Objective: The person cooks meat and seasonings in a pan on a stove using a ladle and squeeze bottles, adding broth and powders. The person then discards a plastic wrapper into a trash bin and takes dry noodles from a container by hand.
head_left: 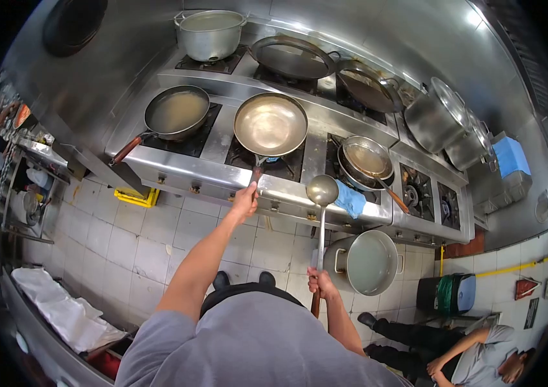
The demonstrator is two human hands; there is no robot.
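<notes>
My left hand [244, 200] is closed round the handle of a shiny frying pan [271, 124], which sits over a front burner with a blue flame partly visible beneath it. Only a thin sheen shows on the pan's inside. In my right hand [321, 282] is a long ladle [322, 191], gripped near its brown handle end, its bowl up by the stove's front edge. Beside that bowl a blue cloth [349, 200] hangs over the edge. Below it, to the right of the ladle, stands a large pot [372, 262] of cloudy liquid.
A dark frying pan [177, 113] holding cloudy liquid sits left; a strainer [367, 158] rests over a pan on the right. Pots [211, 35] and wide pans [292, 57] line the back. A yellow crate [137, 197] lies under the stove. Another person [441, 351] is at lower right.
</notes>
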